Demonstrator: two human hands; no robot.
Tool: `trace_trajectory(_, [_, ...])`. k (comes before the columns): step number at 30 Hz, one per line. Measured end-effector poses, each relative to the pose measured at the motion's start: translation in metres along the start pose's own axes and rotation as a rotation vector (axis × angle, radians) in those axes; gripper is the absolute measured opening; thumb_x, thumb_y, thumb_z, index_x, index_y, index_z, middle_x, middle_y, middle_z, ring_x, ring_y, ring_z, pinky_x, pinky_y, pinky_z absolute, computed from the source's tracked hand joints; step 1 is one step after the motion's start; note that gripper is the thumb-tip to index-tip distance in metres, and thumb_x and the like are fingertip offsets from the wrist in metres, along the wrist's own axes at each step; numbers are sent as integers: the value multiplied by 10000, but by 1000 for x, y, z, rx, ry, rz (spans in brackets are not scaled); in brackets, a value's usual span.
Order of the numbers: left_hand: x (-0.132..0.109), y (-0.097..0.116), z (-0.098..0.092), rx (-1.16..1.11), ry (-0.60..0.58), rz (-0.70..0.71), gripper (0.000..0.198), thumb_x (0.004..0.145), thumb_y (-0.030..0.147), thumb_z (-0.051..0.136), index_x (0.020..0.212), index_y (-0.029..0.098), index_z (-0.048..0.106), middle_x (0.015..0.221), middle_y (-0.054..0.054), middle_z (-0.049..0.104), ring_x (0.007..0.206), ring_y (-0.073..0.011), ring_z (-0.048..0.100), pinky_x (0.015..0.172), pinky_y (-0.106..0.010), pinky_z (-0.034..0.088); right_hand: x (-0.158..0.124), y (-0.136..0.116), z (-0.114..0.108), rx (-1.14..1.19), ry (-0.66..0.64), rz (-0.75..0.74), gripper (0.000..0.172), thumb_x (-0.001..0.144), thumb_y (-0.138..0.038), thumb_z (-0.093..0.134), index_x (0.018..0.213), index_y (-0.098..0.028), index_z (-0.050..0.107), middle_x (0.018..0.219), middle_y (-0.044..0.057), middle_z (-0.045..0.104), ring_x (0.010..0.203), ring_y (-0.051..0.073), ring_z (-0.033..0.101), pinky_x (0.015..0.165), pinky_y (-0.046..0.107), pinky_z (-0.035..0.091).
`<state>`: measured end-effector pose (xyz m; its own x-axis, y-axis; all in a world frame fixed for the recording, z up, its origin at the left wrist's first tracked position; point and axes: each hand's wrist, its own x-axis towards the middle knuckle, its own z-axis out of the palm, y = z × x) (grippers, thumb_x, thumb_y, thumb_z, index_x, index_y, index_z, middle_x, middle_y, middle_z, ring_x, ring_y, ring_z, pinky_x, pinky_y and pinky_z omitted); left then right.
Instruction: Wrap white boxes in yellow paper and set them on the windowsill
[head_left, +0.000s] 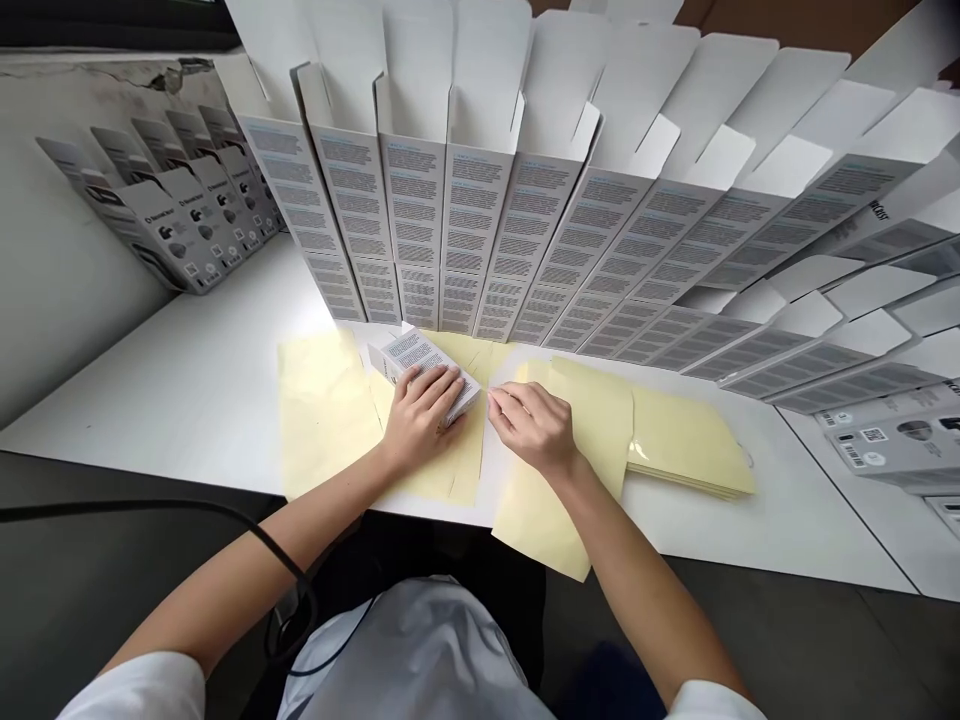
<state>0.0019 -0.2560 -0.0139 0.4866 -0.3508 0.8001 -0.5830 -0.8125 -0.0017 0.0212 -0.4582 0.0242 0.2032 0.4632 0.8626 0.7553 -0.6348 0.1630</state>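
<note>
My left hand (424, 418) is shut over a small white printed carton (420, 364), which lies tilted on pale yellow sheets with its narrow text panel facing up. The fingers cover its lower half. My right hand (531, 428) rests on a pale yellow sheet (577, 420), fingers bunched, with the tips right beside the carton's right end. Whether they touch it is hard to see. Another pale yellow sheet (322, 412) lies left of my left hand, and a stack of yellow sheets (694, 447) lies to the right.
A long row of open white cartons (450, 205) stands along the back of the white table (176, 370), curving round to the right. Flattened printed cartons (161, 205) lean at the back left, more (900, 440) lie at the right, and a black cable (225, 510) crosses below my left arm.
</note>
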Motion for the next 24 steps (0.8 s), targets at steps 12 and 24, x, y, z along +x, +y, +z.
trace_trajectory(12, [-3,0,3,-66,6,-54,468,865,291,614,1316,197,537,1266,-107,628,1214,-261,567,1080,-476,318,-3,3,8,-31,-249,-130,220,940,-138,494,928,-189,708,855,73,713,653,157,635,474,300,462])
trace_trajectory(24, [-1,0,3,-41,41,-43,432,874,284,606,1292,185,560,1247,-104,639,1183,-255,582,1058,-459,340,-5,-4,7,19,-376,-197,302,959,-105,436,862,-191,708,786,51,693,596,122,578,435,295,384])
